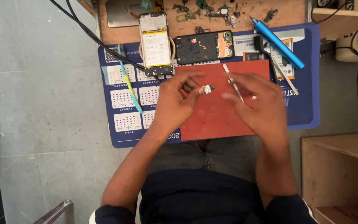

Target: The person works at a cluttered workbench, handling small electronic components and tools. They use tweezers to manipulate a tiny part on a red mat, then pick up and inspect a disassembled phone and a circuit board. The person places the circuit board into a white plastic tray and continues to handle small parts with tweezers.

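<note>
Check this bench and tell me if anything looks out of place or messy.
Small loose parts lie scattered along the wooden strip at the bench's far edge, unsorted. An opened phone overlaps the blue mat's far edge. Otherwise tidy: the left hand pinches a small component, and the right hand holds tweezers.

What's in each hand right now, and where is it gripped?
The left hand pinches a small phone part at its left end with the fingertips. The right hand holds metal tweezers along their lower half; their upper end sticks out.
</note>
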